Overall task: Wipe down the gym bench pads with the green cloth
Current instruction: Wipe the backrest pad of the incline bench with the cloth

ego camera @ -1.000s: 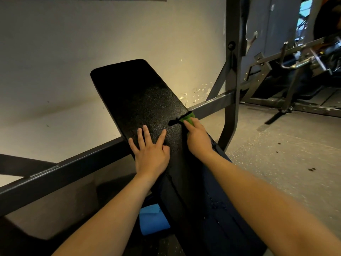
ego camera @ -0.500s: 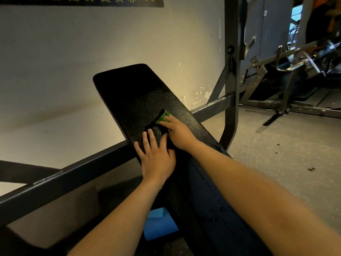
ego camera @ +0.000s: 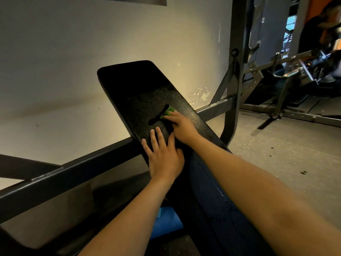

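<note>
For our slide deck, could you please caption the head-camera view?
Right hand presses the green cloth onto the black bench pad while the left hand rests flat on the pad nearby.

R hand [ego camera: 181, 129] w/ green cloth [ego camera: 168, 112] slid leftward — pad [ego camera: 132, 85] edge to mid-pad.

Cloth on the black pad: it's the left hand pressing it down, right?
No. The head view shows the right hand pressing the cloth on the pad; the left hand only rests flat on the pad beside it.
</note>
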